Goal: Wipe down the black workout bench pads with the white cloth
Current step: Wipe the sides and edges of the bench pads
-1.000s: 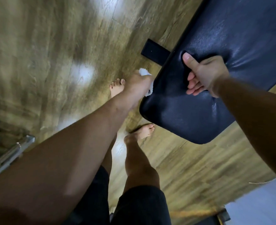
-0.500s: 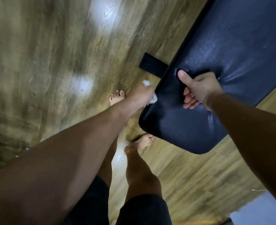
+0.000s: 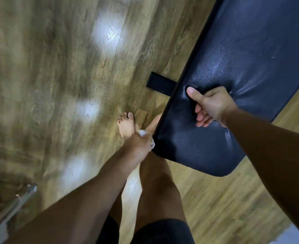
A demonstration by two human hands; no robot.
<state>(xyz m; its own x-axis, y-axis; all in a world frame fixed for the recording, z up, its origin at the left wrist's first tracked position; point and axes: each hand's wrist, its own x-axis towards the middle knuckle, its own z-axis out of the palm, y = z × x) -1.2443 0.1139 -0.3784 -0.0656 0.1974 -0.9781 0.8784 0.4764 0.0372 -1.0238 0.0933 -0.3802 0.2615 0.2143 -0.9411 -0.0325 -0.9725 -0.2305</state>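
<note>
Because our left hand (image 3: pixel 139 145) is balled tight round the white cloth (image 3: pixel 142 133), we see only two small bits poking out; it presses on the near corner edge of the shiny, bumpy black bench pad (image 3: pixel 247 64); our right hand (image 3: pixel 211 105) rests on top, fingers curled, holding nothing, thumb denting it; the wooden floor (image 3: pixel 53 81) looks blurry.

The left hand (image 3: pixel 140 144), gripping the white cloth (image 3: pixel 142 133), now sits farther down the side edge of the black pad (image 3: pixel 242 67) than a second ago, close to its rounded end corner.
</note>
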